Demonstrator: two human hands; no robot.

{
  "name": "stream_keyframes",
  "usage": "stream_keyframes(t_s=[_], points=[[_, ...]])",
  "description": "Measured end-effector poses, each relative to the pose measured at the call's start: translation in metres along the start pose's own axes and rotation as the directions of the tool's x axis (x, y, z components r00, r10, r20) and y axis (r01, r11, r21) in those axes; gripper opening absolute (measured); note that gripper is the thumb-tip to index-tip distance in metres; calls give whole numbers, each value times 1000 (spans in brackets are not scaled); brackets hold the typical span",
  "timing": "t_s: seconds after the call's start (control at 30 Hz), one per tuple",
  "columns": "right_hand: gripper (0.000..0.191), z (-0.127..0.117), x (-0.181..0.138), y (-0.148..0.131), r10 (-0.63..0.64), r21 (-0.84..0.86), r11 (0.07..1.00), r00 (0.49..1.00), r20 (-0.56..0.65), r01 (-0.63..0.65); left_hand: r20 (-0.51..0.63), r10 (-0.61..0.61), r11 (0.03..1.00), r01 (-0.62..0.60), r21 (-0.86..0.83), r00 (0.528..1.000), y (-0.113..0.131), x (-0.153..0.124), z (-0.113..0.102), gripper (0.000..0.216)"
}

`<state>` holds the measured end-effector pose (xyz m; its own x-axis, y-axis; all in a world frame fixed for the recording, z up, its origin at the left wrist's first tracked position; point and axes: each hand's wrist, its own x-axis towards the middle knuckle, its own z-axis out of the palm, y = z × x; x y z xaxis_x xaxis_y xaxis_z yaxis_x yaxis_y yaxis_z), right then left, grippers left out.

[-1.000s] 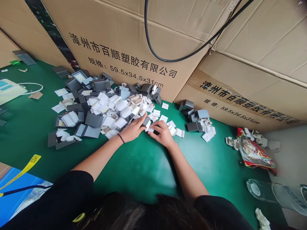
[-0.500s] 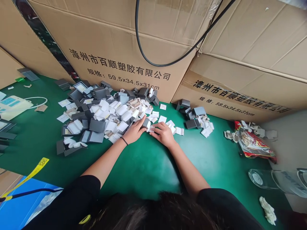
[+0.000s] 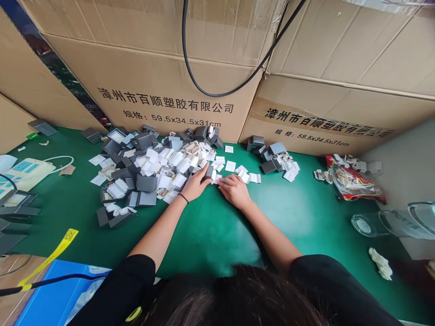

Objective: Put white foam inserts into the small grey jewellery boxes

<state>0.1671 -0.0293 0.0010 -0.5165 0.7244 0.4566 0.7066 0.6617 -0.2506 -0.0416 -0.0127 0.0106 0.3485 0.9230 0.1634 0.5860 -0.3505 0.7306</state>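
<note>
My left hand (image 3: 197, 184) is closed around a small dark grey box (image 3: 210, 172), thumb on the near side and index finger along the far side. At the box's right end a small white paper insert (image 3: 216, 179) shows. My right hand (image 3: 234, 189) has its fingers curled together, with their tips on that insert. Fingers hide part of both pieces. Just left of my left hand spreads a heap of grey boxes (image 3: 147, 184) and white folded inserts (image 3: 176, 158). Several white cards (image 3: 230, 166) lie beyond my right hand.
Large cardboard cartons (image 3: 163, 81) wall off the back, with a black cable (image 3: 217, 95) hanging before them. A smaller pile of grey boxes (image 3: 269, 166) stands right of centre. Farther right are a red snack bag (image 3: 353, 179), a glass bottle (image 3: 374, 224) and crumpled tissue (image 3: 380, 263).
The view has shifted slightly. My right hand has drawn a little to the right, away from the box, and more of the white insert shows between the hands. My left hand keeps the box.
</note>
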Motion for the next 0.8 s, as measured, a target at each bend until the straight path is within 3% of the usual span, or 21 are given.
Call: stream_keyframes(t_s=[0.2,0.3,0.4,0.8], points=[[29,2,8,0,142,243,964,981,-134,-107,32,-52,989,56,-135,998,5,0,-7,68],[47,5,20,-1,160,315,941,983,-94,-123,18,-48,983,51,-175,999,3,1,-7,69],[42,11,29,-1,173,392,909,984,-40,-144,30,-53,976,58,-210,998,0,1,-7,70],[33,10,22,-5,210,408,899,974,-83,-159,59,-29,968,43,-249,998,1,3,-7,70]])
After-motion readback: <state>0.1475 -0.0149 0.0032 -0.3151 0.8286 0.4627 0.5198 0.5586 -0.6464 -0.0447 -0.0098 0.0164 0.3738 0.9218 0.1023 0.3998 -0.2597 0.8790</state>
